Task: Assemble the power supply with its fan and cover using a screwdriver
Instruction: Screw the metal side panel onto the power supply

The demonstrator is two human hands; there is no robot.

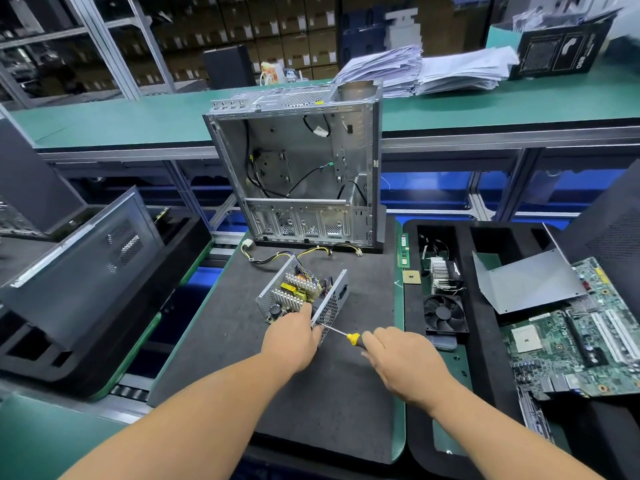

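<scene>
screwdriver (341, 333) handle hidden in right hand (403, 362), motherboard (571, 344) cut off

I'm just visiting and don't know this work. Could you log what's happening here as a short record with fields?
Job: assembling a power supply
Power supply: open, no cover, on the dark mat
Left hand: grips the supply's near corner
Right hand: grips the screwdriver, tip at the supply's mesh side
Fan: loose, in the tray to the right
Cover: bent metal sheet, likely the cover, also in the tray
Behind: empty computer case, standing upright
</scene>
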